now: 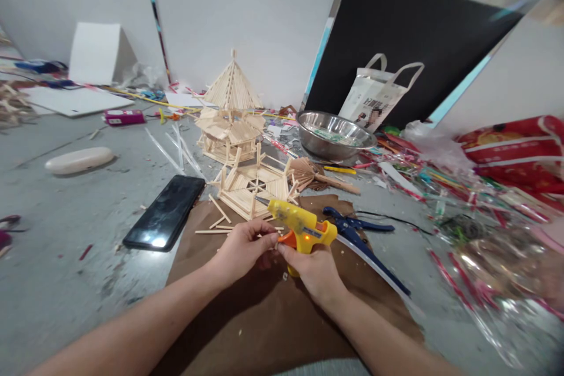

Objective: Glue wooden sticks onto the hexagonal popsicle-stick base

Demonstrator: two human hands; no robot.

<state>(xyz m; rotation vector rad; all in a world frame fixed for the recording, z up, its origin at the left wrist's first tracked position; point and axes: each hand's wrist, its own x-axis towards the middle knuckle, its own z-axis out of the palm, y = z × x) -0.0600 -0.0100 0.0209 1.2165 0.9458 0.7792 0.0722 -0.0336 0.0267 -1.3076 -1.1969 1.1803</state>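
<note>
My right hand (314,270) grips a yellow glue gun (299,226) with an orange trigger, its nozzle pointing left toward a flat hexagonal frame of wooden sticks (254,187). My left hand (244,247) is closed in a pinch just left of the gun; a thin wooden stick seems to be between its fingertips, though it is too small to be sure. Both hands hover over a brown paper sheet (264,311). Behind the frame stands a wooden stick pagoda (230,114) with a pointed roof.
A black phone (166,220) lies to the left, blue-handled cutters (352,226) to the right. Farther back are a steel bowl (335,135), a stick fan (311,175), a white bag (374,97), a white oval case (79,160), and plastic wrappers and red packets (515,150) on the right.
</note>
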